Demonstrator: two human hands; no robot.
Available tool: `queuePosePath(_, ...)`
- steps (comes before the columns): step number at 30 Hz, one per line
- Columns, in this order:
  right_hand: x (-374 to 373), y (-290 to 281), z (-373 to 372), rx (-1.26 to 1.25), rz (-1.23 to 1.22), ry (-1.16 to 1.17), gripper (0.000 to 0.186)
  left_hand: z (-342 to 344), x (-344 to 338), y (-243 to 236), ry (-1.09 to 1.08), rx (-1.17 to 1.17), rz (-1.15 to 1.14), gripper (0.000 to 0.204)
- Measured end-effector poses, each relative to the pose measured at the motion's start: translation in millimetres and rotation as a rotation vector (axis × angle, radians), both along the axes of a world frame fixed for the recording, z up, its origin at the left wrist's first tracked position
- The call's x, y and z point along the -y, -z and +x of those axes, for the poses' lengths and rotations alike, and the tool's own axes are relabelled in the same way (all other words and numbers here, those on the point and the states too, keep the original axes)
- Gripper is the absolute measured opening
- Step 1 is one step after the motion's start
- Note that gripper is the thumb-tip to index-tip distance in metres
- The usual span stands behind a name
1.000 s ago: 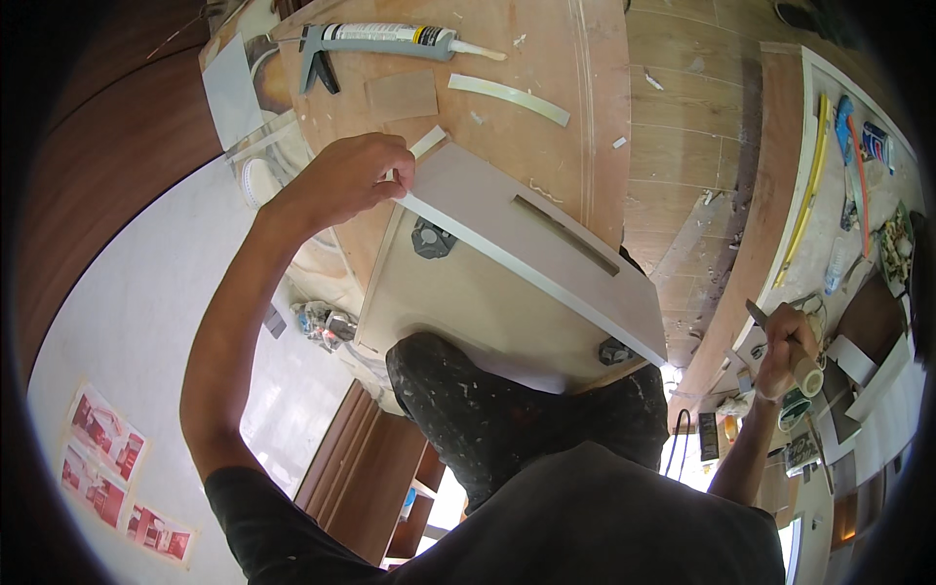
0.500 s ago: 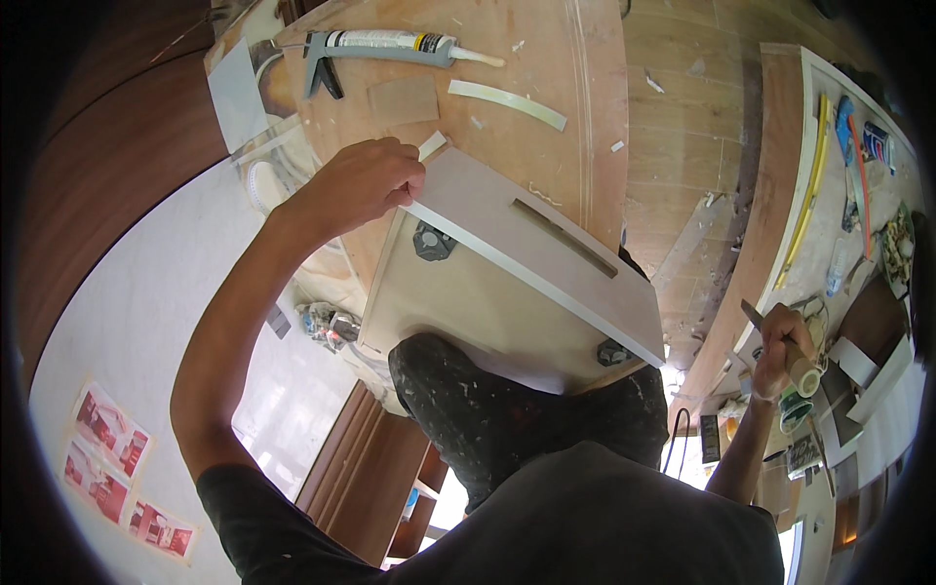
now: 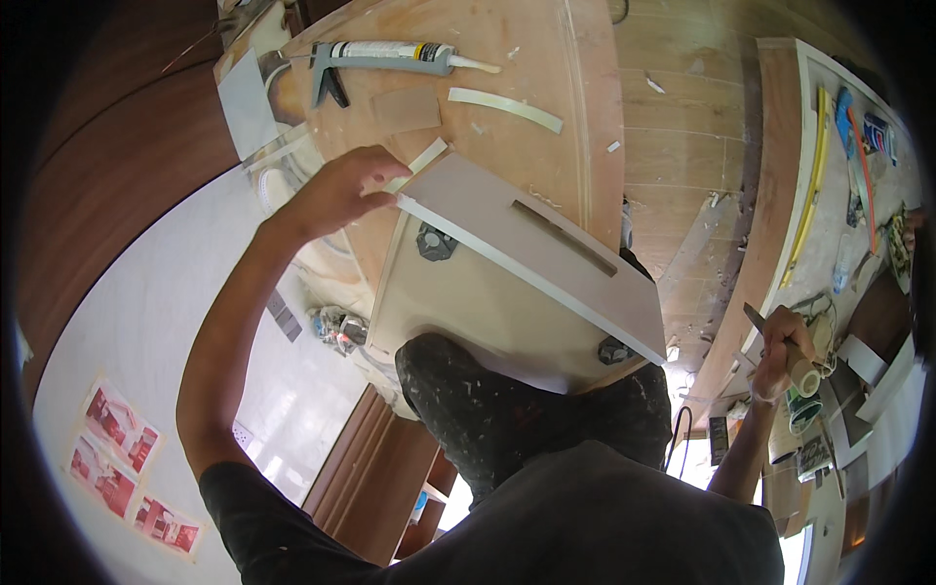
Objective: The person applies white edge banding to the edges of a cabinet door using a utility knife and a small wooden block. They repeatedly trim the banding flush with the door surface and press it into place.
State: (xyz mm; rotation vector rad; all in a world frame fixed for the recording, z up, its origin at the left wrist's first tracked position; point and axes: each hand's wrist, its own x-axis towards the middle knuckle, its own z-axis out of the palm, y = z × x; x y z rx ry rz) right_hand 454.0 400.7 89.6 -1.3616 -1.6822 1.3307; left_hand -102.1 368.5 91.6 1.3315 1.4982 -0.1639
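Leaning over my knees is a light grey cabinet piece (image 3: pixel 531 234) with a long slot in its face. Its beige side (image 3: pixel 487 312) carries black plastic fittings (image 3: pixel 436 243) near two corners. At its upper left corner, my left hand (image 3: pixel 341 190) has thumb and fingers apart; the thumb tip is at the white edge, and I cannot tell whether it touches. Off to the right, away from the piece, my right hand (image 3: pixel 775 351) is closed round a wooden-handled chisel (image 3: pixel 801 372). The flat metal end of the chisel points up and left.
A caulking gun (image 3: pixel 390 57) lies on the wooden board (image 3: pixel 526 49) ahead, near a curved pale strip (image 3: pixel 507 109) and a brown square piece (image 3: pixel 407 109). To the right, a bench (image 3: pixel 765 195) holds a yellow strip (image 3: pixel 807 210), a can (image 3: pixel 879 136) and a bottle (image 3: pixel 841 263).
The fingers of my left hand have opened and drawn slightly left from the corner of the cabinet piece. My right hand still holds the chisel in about the same place.
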Motion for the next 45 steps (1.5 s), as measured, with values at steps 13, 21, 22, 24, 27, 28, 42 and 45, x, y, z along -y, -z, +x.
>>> queuePosePath(13, 8, 0, 1, -0.025, -0.005, 0.025, 0.041, 15, -9, 6, 0.190, -0.012, -0.015, 0.006)
queuePosePath(21, 5, -12, -10, -0.055, -0.001, 0.017, 0.048, -44, 15, 51, -0.463, 0.158, 0.268, 0.019)
queuePosePath(22, 3, -16, -14, -0.058, 0.009, 0.029, 0.050, -45, 15, 48, -0.578, 0.120, 0.312, 0.023)
queuePosePath(24, -2, -24, -25, -0.090, 0.042, 0.042, 0.049, -46, 18, 41, -0.817, 0.039, 0.400, 0.032)
queuePosePath(27, -13, -37, -54, -0.181, 0.061, 0.045, 0.044, 8, 45, 33, -0.973, -0.074, 0.500, 0.045)
queuePosePath(28, -20, -45, -71, -0.222, 0.160, -0.025, 0.040, 39, 61, 36, -1.089, 0.029, 0.529, 0.048)
queuePosePath(42, 25, -138, -199, -0.186, 0.275, -1.037, 0.066, 197, 75, -65, -2.210, 1.624, 0.252, 0.033)
queuePosePath(45, 19, -147, -187, -0.179, -0.203, -1.116, 0.084, 182, 73, -65, -2.219, 1.380, 0.411, 0.032)
